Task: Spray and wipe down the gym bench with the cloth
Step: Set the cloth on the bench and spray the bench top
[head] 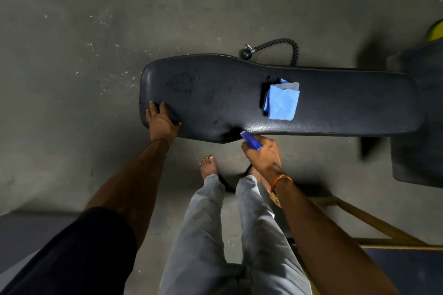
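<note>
A long black padded gym bench (335, 107) lies across the view, with wet spray patches on its wider left end. A folded blue cloth (281, 101) rests on the pad near the middle, touched by neither hand. My left hand (161, 122) grips the near left edge of the bench. My right hand (262, 152) is at the bench's near edge, closed around a blue spray bottle (251, 141) whose nozzle points up-left at the pad. Most of the bottle is hidden by the fingers.
A black rope handle (280, 46) lies on the concrete floor behind the bench. Another dark pad (417, 150) stands at the right. A yellow metal frame (374, 220) runs along the lower right. My bare feet and grey trousers are just below the bench.
</note>
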Demonstrator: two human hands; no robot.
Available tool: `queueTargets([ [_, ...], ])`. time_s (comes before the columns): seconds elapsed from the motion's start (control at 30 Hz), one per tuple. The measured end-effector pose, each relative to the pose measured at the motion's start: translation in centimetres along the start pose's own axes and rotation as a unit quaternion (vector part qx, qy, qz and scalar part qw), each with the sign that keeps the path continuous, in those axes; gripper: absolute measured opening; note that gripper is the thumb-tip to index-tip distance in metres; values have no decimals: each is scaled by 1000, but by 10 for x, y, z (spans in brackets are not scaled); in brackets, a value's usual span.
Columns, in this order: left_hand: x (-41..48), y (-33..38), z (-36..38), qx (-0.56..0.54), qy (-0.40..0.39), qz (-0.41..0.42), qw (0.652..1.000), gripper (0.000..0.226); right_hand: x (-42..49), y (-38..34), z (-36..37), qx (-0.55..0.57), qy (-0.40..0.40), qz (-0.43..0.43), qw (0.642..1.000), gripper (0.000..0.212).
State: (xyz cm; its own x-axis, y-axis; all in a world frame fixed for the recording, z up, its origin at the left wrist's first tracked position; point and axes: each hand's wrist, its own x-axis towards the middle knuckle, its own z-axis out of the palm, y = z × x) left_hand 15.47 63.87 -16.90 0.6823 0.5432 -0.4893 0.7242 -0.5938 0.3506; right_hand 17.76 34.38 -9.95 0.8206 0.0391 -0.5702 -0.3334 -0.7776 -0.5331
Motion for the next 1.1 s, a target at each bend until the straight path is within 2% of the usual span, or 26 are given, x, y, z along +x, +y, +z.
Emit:
queueTargets([
  [0.13, -6, 7, 5, 8, -12, 2, 1000, 86, 1, -2, -7, 30, 34, -17, 999, 27],
  [0.43, -18, 53, 22, 56, -32, 92, 994, 75, 7, -8, -33, 191, 140, -67, 969, 23],
  [0.57, -26, 93, 33, 65, -48, 127, 989, 71, 11, -13, -64, 222, 183, -101, 952, 18],
  [0.87, -47, 187, 69, 41, -72, 192, 978, 65, 34, 11, -174, 241, 351, -97, 899, 31],
  [0.97, -53, 210, 81, 26, -70, 197, 978, 64, 52, 25, -201, 252, 356, -88, 896, 38],
  [1.1, -58, 230, 94, 34, -69, 200, 977, 65, 77, 37, -223, 269, 363, -87, 888, 35],
])
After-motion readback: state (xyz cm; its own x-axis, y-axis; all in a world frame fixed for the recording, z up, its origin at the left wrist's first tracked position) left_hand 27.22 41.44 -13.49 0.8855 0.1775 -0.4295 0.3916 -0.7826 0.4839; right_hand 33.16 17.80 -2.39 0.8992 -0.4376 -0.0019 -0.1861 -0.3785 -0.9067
